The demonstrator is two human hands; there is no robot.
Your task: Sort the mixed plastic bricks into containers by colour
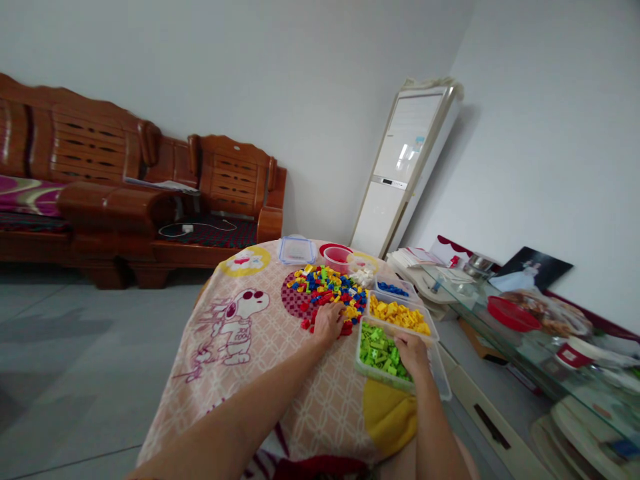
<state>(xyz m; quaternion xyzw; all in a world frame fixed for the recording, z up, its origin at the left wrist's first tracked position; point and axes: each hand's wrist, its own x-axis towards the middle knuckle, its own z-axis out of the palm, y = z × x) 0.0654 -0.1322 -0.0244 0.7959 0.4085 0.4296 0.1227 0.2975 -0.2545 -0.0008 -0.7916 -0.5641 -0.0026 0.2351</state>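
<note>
A mixed pile of small plastic building bricks (pixel 320 283) in red, yellow, blue and green lies on the cloth-covered table. My left hand (pixel 329 322) rests at the pile's near edge among red and yellow bricks, its fingers bent but apart. My right hand (pixel 414 351) is over the right side of a clear container (pixel 361 368) of green bricks (pixel 383 353). Its fingers are curled together at the bricks; what they hold, if anything, is hidden. Just behind is a container of yellow bricks (pixel 397 313), and beyond that one of blue bricks (pixel 393 289).
Behind the pile are a clear lid (pixel 297 251), a pink bowl (pixel 337 259) and a small heap of white pieces (pixel 363 277). A cluttered glass-topped cabinet (pixel 530 353) stands close on the right. Wooden seats (pixel 230 193) and a tall air conditioner (pixel 395 167) stand beyond the table (pixel 295 387).
</note>
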